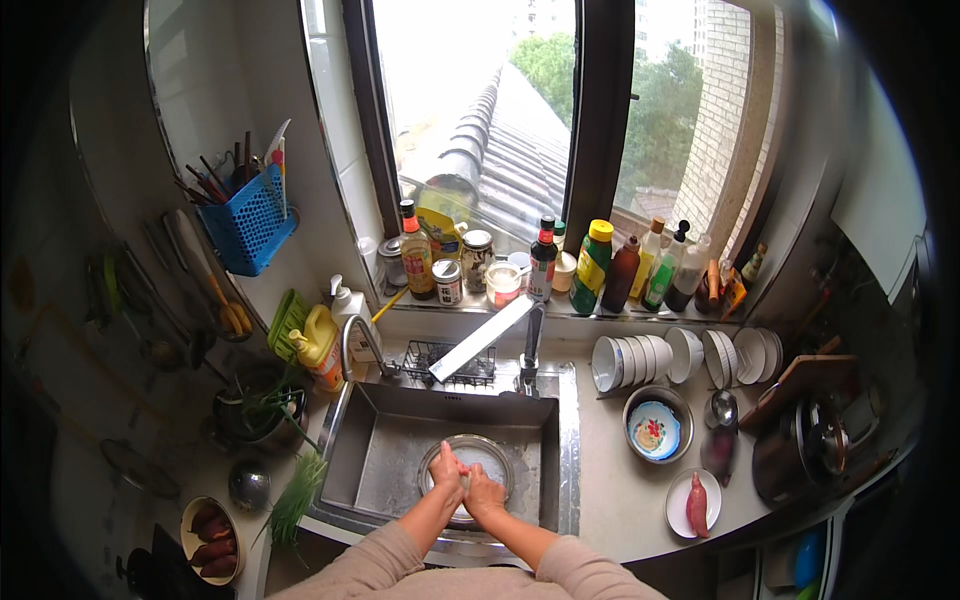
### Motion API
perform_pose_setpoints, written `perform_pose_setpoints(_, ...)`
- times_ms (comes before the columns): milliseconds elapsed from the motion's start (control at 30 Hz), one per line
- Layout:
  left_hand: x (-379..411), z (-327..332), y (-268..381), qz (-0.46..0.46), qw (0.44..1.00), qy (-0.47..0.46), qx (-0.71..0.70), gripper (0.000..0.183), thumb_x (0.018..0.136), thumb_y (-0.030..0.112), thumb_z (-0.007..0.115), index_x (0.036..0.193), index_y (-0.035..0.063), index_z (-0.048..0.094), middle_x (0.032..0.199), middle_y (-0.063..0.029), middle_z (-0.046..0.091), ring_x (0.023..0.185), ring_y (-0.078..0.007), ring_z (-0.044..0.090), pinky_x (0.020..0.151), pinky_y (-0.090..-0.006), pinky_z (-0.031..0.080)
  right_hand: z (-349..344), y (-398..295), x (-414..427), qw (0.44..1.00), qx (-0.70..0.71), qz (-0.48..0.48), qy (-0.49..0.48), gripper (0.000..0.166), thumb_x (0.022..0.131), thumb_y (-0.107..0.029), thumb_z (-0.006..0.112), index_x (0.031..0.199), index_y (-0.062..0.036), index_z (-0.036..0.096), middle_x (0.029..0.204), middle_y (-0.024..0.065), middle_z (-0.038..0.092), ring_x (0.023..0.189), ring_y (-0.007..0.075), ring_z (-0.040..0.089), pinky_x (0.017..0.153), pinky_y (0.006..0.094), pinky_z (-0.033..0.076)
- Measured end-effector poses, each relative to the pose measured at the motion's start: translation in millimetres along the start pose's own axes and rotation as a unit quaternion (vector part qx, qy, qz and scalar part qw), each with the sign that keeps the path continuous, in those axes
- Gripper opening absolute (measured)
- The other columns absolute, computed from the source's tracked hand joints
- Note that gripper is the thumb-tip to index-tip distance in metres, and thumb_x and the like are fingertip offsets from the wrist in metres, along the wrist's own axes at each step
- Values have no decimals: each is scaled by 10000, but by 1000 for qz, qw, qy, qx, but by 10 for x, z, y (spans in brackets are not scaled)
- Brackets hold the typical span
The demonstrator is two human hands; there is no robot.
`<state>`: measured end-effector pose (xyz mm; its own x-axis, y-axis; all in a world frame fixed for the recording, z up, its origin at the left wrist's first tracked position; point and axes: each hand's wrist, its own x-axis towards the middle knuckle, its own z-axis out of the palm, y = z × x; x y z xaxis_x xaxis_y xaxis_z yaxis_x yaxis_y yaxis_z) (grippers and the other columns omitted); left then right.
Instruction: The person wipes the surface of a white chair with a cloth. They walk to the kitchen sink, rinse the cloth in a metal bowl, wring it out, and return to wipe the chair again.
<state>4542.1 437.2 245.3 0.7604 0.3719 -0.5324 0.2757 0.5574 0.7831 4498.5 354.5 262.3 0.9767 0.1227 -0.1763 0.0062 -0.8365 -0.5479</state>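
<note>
A round, glassy-looking bowl (510,459) rests in the stainless steel sink (390,480), near its front edge. Over the bowl, my left hand (448,469) and my right hand (484,491) are pressed together. Something small and pale shows between them, too covered by the fingers to identify. The bowl's inside looks whitish. Above the sink's back edge stands a dark faucet (531,341), and a curved metal spout (349,337) rises at the back left corner.
Right of the sink are a metal bowl with a patterned dish (654,429), a plate with a sweet potato (697,504) and stacked bowls (634,361). Leafy greens (298,491) overhang the left counter by a bowl of sweet potatoes (212,541). Bottles (592,266) line the windowsill.
</note>
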Motion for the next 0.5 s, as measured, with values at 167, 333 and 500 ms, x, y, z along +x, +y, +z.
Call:
perform_pose_setpoints(167,30,-173,122,-28,998,-49,6,420,913,421,498,644,109,418,498,-37,430,434,-155,437,445,-299,415,-71,-127,-130,994,85,-59,25,424,772,-344,618,1095,-109,479,874,172,650,811,364,628,677,452,490)
perform_pose_setpoints(333,100,-318,639,-78,974,-190,100,527,834,569,531,959,58,555,812,-79,601,735,-156,563,731,-327,470,-194,-223,-71,845,451,92,-272,355,845,-360,587,1032,-69,507,713,30,567,484,104,461,428,218,360)
perform_pose_setpoints(500,-151,-70,1056,-155,851,-492,-100,758,771,655,533,1269,93,429,1197,-137,529,1106,-283,515,986,-504,360,-585,-386,-227,385,780,155,-468,327,926,-358,478,1062,-61,484,757,24,491,440,77,343,402,192,272)
